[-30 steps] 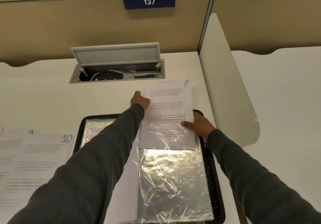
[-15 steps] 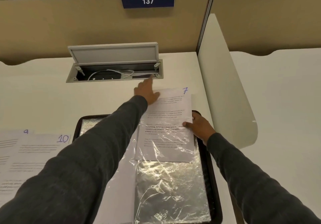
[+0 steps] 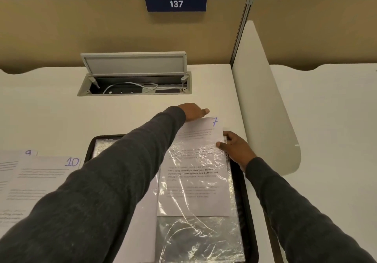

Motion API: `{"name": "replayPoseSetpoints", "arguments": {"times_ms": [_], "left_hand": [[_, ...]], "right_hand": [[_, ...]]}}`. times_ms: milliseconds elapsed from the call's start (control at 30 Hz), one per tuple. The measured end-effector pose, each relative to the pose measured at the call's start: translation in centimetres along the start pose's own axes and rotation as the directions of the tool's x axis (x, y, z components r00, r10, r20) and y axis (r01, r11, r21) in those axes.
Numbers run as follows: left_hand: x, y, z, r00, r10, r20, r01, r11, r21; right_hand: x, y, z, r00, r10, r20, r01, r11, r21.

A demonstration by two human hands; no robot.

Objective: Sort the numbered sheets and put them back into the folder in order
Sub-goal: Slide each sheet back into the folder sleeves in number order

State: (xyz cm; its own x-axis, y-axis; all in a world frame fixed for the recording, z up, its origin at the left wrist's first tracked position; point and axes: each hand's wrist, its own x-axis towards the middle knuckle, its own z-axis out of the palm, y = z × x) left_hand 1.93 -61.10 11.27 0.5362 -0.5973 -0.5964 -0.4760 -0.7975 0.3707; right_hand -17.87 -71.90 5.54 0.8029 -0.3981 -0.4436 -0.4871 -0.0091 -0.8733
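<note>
While sheet 7 sat half inside its pocket: I judged the step in hand to be filing the white printed sheet marked 7 in purple ink [image 3: 201, 130] into the clear, crinkled plastic sleeve [image 3: 200, 236] on the right-hand page of the black folder [image 3: 240, 191].
Where sheet 7 lay: its lower part was under the plastic. Its top, with the number, stuck out past the folder's far edge over the pale desk [image 3: 51, 115].
Left hand: my left hand [image 3: 192, 111] rested at the sheet's top left corner, thumb stretched along the top edge. My fingers were hidden behind the hand, so I could not tell whether they gripped or only pushed.
Right hand: my right hand [image 3: 236, 148] pinched the sleeve's right edge near its mouth, thumb on top.
Next move: it called, I reckoned, for drawing the sheet straight toward me until the 7 went under the plastic, with the mouth held flat so the paper would not buckle.
Numbered sheets counted: three. These were 7 in the folder, and sheet 10 [image 3: 40, 173] lying over sheet 9 [image 3: 12, 156] on the desk to my left. I saw no 8.
Folders counted: one.
Sleeves counted: one for certain, with a second shiny patch at the folder's far left corner.
Hands counted: two.
</note>
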Motion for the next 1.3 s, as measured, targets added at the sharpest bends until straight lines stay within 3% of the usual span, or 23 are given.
{"name": "replayPoseSetpoints", "arguments": {"times_ms": [100, 200, 300, 433, 567, 733, 933, 1067, 1167, 1300], "left_hand": [[-0.8, -0.5, 0.5, 0.997, 0.009, 0.078, -0.012, 0.999, 0.037], [-1.7, -1.1, 1.1, 0.991, 0.069, 0.118, -0.064, 0.997, -0.038], [-2.3, -1.5, 1.9, 0.988, 0.155, 0.011, -0.153, 0.983, -0.104], [-3.3, -1.2, 3.6, 0.985, 0.172, -0.002, -0.171, 0.983, -0.064], [-4.3, -1.4, 5.5, 0.970, 0.134, -0.205, -0.184, 0.951, -0.250], [-5.4, -2.2, 6.3, 0.940, 0.213, -0.265, -0.254, 0.958, -0.130], [-6.5, -2.5, 5.5, 0.970, 0.222, -0.101, -0.239, 0.947, -0.217], [-7.4, -3.0, 5.6, 0.936, 0.228, -0.267, -0.277, 0.947, -0.162], [-8.3, -3.1, 5.6, 0.904, 0.248, -0.348, -0.305, 0.945, -0.120], [-9.4, -4.2, 4.9, 0.910, 0.251, -0.331, -0.343, 0.903, -0.259]], "right_hand": [[0.2, -0.1, 0.2, 1.000, -0.001, -0.023, 0.001, 1.000, 0.020], [0.1, -0.6, 0.6, 0.999, 0.006, -0.045, -0.003, 0.999, 0.052], [0.1, -1.1, 0.9, 0.997, -0.010, -0.076, 0.014, 0.998, 0.053], [-0.2, -1.5, 1.2, 0.996, -0.024, -0.085, 0.028, 0.999, 0.046], [-0.7, -1.9, 1.5, 0.992, -0.035, -0.124, 0.036, 0.999, 0.008], [-1.5, -2.6, 2.0, 0.988, 0.024, -0.151, -0.008, 0.994, 0.105], [-4.2, -3.0, 2.2, 0.992, 0.128, -0.001, -0.128, 0.991, 0.037], [-6.1, -1.9, 2.5, 0.968, 0.230, 0.104, -0.215, 0.967, -0.138], [-7.6, -1.5, 3.1, 0.948, 0.284, 0.141, -0.274, 0.958, -0.089], [-9.3, -1.8, 3.8, 0.931, 0.307, 0.198, -0.310, 0.951, -0.016]]}}
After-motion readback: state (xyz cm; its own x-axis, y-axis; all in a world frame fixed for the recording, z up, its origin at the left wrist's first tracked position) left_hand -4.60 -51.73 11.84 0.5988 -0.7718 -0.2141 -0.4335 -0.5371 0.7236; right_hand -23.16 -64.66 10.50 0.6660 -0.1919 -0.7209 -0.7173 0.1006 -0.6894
